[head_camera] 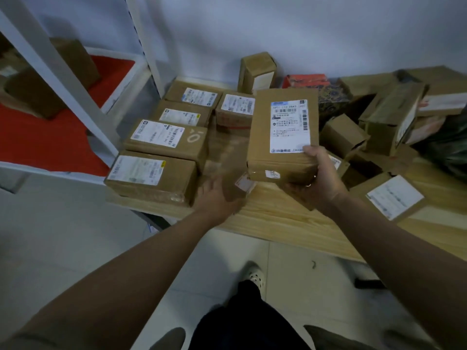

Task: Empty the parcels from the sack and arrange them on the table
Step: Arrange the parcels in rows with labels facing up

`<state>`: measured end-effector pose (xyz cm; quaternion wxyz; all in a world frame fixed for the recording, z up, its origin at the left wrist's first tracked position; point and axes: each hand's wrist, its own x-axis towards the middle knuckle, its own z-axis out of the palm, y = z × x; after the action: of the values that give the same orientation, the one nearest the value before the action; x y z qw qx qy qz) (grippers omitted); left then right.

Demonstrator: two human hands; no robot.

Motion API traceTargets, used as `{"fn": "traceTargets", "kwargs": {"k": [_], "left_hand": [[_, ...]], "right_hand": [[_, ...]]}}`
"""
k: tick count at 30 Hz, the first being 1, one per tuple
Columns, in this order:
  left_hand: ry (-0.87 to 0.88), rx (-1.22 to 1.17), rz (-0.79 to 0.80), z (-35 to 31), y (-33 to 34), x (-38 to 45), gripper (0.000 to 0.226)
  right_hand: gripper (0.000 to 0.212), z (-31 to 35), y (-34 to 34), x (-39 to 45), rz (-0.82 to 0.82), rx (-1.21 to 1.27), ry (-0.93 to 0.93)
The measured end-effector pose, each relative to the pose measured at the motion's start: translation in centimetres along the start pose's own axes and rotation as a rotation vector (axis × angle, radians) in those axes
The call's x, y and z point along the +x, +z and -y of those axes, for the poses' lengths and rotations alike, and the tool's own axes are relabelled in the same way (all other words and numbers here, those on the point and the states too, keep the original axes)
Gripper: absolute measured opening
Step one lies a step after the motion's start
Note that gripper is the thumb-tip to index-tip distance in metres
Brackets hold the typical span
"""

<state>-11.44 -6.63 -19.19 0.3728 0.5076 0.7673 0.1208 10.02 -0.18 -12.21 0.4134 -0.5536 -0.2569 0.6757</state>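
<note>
Right hand (pixel 319 176) grips labelled parcel (pixel 283 135) above wooden table (pixel 278 218); left hand (pixel 217 198), blurred, holds smaller box (pixel 233 175). Arranging step: next, set both beside tidy rows (pixel 164 147)

- Light pine-grain wooden table (pixel 290 221) – bare along near edge.
- Left end: flat brown cardboard parcels with white labels (pixel 161 140), in rows, touching.
- Right end: loose heap of brown cardboard boxes (pixel 389 122) – tilted, overlapping.
</note>
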Motion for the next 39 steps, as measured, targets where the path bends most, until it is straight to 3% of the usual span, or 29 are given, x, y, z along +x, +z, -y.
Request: {"fn": "traceTargets", "kwargs": {"k": [3,6,9,12,15,17,21,24,28,31,34,37,39], "left_hand": [[-0.072,0.256,0.027,0.5,2.0,1.6,0.134],[-0.112,0.334,0.014,0.3,2.4,2.6,0.132],[-0.138,0.297,-0.002,0.1,1.9,3.5,0.121],[-0.143,-0.165,0.059,-1.3,0.2,2.9,0.103],[-0.257,-0.872,0.130,-2.5,-2.2,2.4,0.055],[-0.290,-1.115,0.186,-1.9,-3.8,2.0,0.061],[-0.203,-1.389,0.203,0.0,-6.7,0.7,0.077],[-0.193,-1.464,0.128,0.4,-8.2,-0.6,0.081],[-0.291,-1.567,0.020,1.8,-9.0,-2.6,0.085],[-0.304,-1.563,0.003,3.0,-9.4,-3.9,0.085],[-0.307,-1.538,0.023,3.8,-9.6,-4.6,0.087],[-0.302,-1.491,0.102,4.2,-9.8,-5.3,0.091],[-0.313,-1.414,0.214,4.6,-9.9,-5.6,0.095]], "right_hand": [[0.031,0.4,-1.4,-0.3,-0.015,-0.003,0.001],[0.021,-0.1,-1.9,-0.3,0.003,-0.062,0.005],[0.027,-0.3,-1.8,0.2,0.006,-0.066,0.033],[0.030,-0.1,-1.4,0.7,-0.014,-0.014,0.048],[0.058,-0.1,-0.6,1.4,-0.032,0.136,0.064],[0.070,-0.1,0.2,1.5,-0.032,0.175,0.051],[0.057,-0.6,1.2,1.7,-0.013,0.139,0.039],[0.035,-1.4,2.1,1.7,-0.055,-0.014,0.067],[0.049,-3.9,3.8,2.0,-0.104,-0.192,0.156],[0.053,-4.8,5.4,2.8,-0.102,-0.104,0.207],[0.049,-5.2,6.3,4.0,-0.120,-0.230,0.135],[0.051,-5.7,6.1,3.7,-0.176,-0.484,-0.053],[0.057,-5.8,5.7,2.5,-0.161,-0.446,-0.135]]}}
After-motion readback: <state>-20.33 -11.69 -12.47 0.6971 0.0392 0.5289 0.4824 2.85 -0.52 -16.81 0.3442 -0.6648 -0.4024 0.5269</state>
